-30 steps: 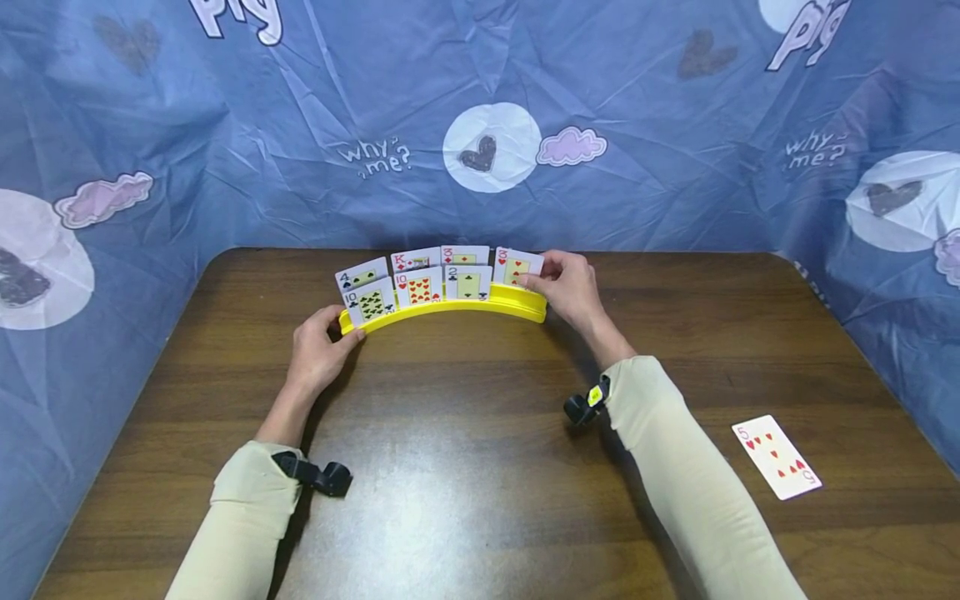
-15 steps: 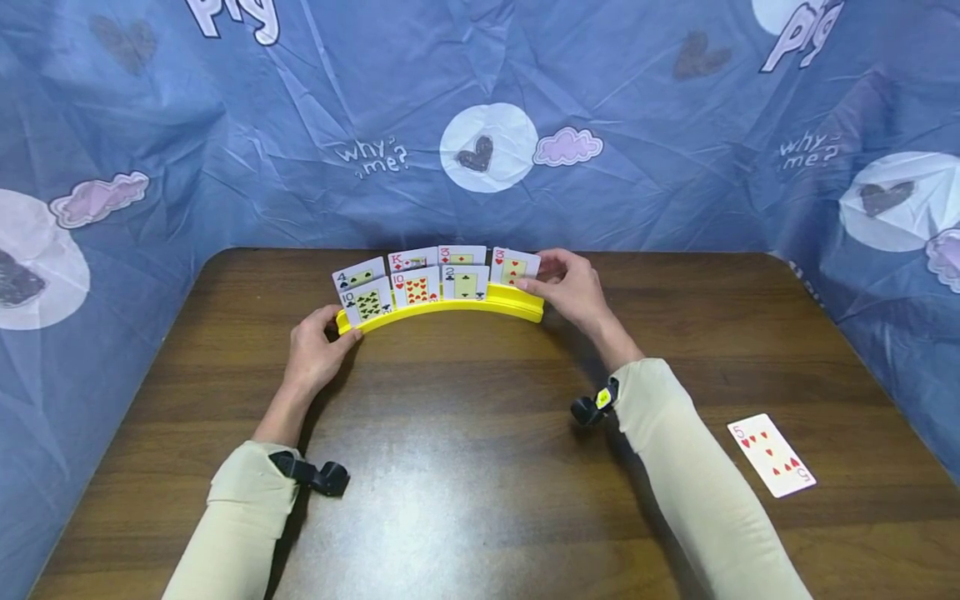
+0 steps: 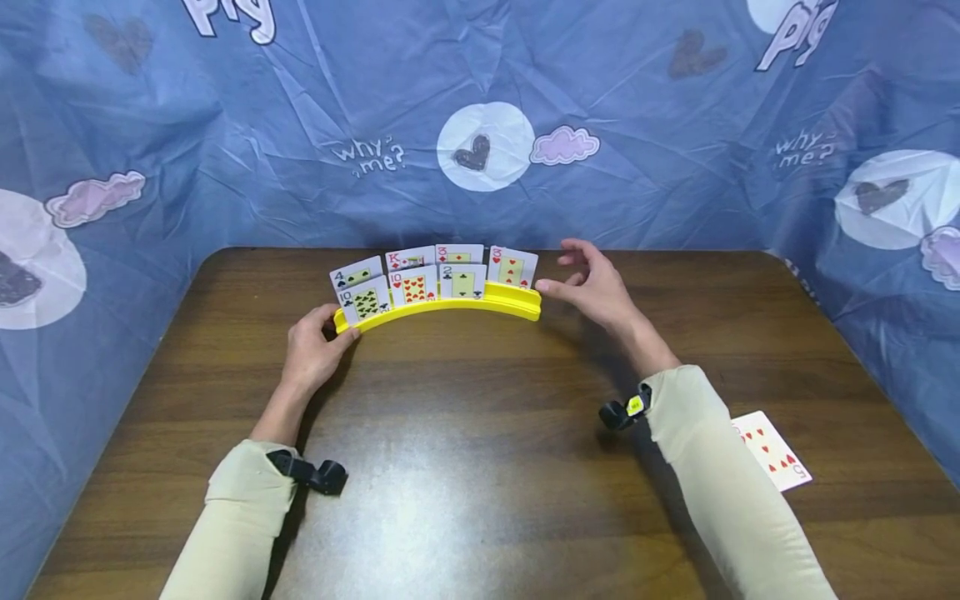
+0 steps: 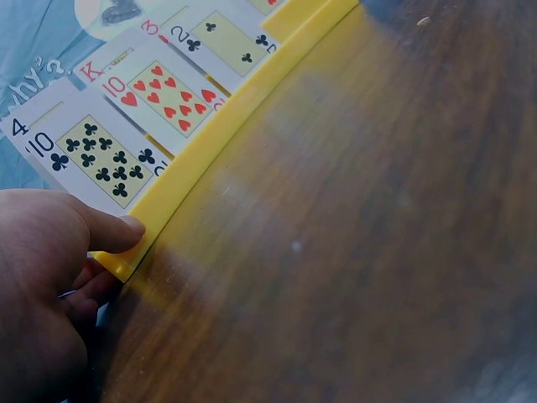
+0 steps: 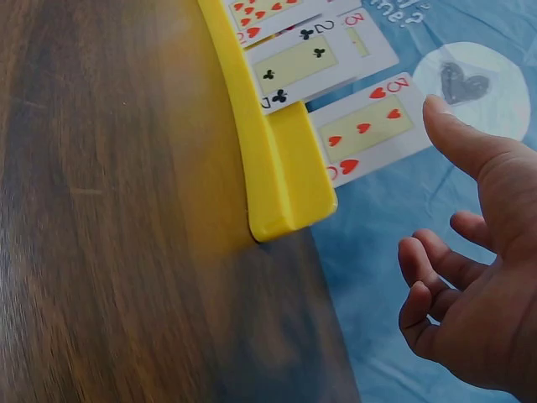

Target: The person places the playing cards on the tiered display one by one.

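A curved yellow card holder [image 3: 450, 305] stands on the table with playing cards upright in two rows. My left hand [image 3: 313, 348] pinches its left end, thumb in front, beside the ten of clubs [image 4: 105, 159]. At the right end, in the back row, leans the three of hearts [image 3: 512, 267]. My right hand [image 3: 596, 287] is just right of that card, holding nothing; its thumb and fingers are spread apart, as the right wrist view shows. The two of clubs [image 5: 294, 65] sits in the front row, left of the three of hearts.
A five of hearts [image 3: 780, 460] lies face up at the right, partly covered by the right sleeve [image 3: 738, 475]. The brown wooden table [image 3: 465, 417] meets a blue printed cloth [image 3: 337, 100] behind and at both sides.
My right hand has let go of the three of hearts and moved right, away from the holder. The right forearm now covers part of the five of hearts. My left hand keeps its grip.
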Available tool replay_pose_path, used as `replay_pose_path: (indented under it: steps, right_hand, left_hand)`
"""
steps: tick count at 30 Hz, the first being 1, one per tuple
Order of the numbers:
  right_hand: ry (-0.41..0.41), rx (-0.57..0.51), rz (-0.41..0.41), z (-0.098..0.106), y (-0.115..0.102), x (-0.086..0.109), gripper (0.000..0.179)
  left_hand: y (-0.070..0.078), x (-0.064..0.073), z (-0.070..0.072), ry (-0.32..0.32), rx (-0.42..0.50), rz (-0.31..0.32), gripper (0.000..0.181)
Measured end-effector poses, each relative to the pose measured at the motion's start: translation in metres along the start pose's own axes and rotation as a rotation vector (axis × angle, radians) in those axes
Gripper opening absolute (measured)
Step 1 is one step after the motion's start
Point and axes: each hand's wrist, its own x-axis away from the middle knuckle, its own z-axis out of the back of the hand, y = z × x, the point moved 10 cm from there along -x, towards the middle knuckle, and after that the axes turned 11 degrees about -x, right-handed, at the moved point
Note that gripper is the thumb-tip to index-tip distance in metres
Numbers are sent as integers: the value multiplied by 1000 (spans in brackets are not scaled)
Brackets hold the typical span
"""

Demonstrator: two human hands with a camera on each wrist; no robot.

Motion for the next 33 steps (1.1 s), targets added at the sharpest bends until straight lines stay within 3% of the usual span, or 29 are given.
replay_pose_path:
  steps: [8, 18, 33]
  right_hand:
    - [15, -11, -34, 19, -3, 15, 85]
    - [8, 0, 56, 49, -14, 36, 76]
    - [82, -19, 118, 118, -7, 79, 58]
  left_hand:
    - [0, 0, 0, 7, -7, -6, 37]
    - [-1, -1, 1, 16, -6, -19, 35]
    - [2, 0, 2, 29, -10, -30, 35]
